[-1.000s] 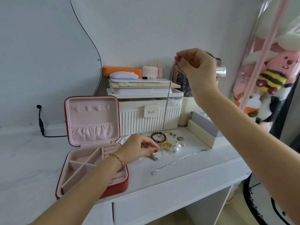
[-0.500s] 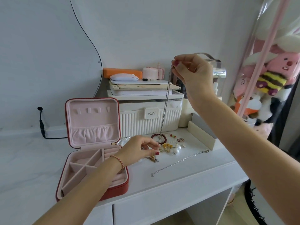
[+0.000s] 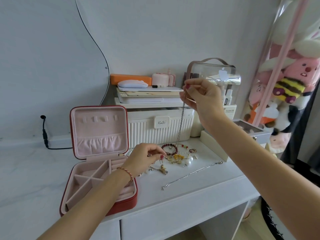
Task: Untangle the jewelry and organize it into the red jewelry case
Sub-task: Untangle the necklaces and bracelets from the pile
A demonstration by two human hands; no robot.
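The red jewelry case (image 3: 128,203) lies open on the white desk at the left, with a pink lining and divided compartments. My right hand (image 3: 201,96) is raised and pinches the top of a thin silver chain (image 3: 181,123) that hangs straight down into a tangled jewelry pile (image 3: 176,155). My left hand (image 3: 145,157) sits low beside the case and pinches a small piece of jewelry at the pile's left edge. The pile holds a dark red bead bracelet (image 3: 170,148), gold pieces and pearls. A separate silver chain (image 3: 192,174) lies stretched out on the desk.
A ribbed cream storage box (image 3: 155,129) with stacked items on top stands behind the pile. A clear bag with a brown handle (image 3: 214,73) and plush toys (image 3: 290,87) fill the right. A black cable (image 3: 45,134) lies at the left. The desk front edge (image 3: 190,203) is near.
My right hand has come down and slightly left with the chain's top end, so the chain hangs shorter. My left hand has stayed at the pile.
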